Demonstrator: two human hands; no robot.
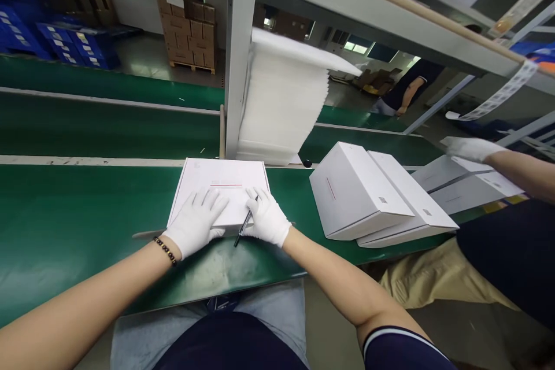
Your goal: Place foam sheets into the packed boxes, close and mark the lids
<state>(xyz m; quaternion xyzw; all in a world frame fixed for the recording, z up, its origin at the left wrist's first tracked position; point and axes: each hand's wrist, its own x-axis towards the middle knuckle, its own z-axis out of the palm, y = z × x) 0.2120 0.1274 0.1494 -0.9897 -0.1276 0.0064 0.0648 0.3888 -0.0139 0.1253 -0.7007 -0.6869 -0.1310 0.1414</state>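
While both gloved hands press it, a flat white carton (221,188) lies on smooth green belt (78,214).
Left hand (197,222) spreads flat; right hand (266,219) pinches a slim dark pen (243,228).

Bare green belt (78,214) lies open from 7 to 10 o'clock of the flat white box (221,188). At 12 o'clock a steel post (238,69) and white stack (281,104) block passage. At 3 o'clock overlapping white boxes (368,196) and a co-worker's gloved hand (470,147) obstruct.

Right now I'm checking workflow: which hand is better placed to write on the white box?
Right hand, probably: it holds the pen over the white box, while the left hand lies flat on it.
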